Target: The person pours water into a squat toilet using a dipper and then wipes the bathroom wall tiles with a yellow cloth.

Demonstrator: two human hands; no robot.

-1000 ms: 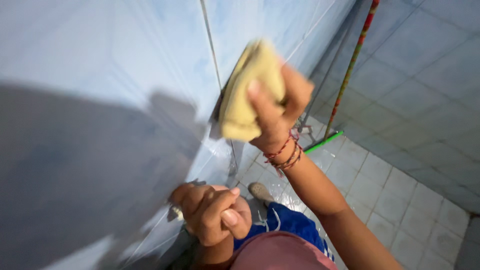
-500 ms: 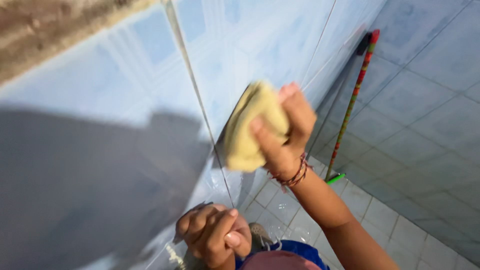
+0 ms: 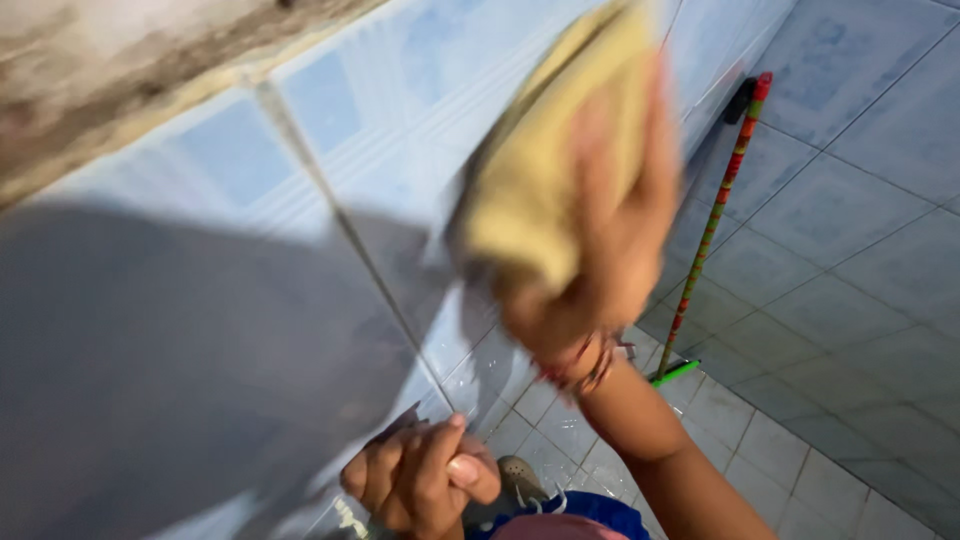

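My right hand (image 3: 610, 250) presses a yellow sponge (image 3: 550, 170) flat against the pale blue wall tiles (image 3: 400, 110); both are blurred by motion. A beaded bracelet (image 3: 585, 370) sits on that wrist. Low down near the wall, my left hand (image 3: 420, 480) is closed in a fist around a small object that I cannot make out. A grout line (image 3: 340, 220) runs down the wall left of the sponge.
A broom with a red and green patterned handle (image 3: 715, 220) leans in the corner on the right. Bare rough wall (image 3: 110, 80) shows above the top tile row. Pale floor tiles (image 3: 830, 300) spread below, with a sandalled foot (image 3: 520, 478).
My right hand has carried the sponge up the wall and to the right. The view has tilted upward, so the untiled strip now shows. My left hand stays low and closed.
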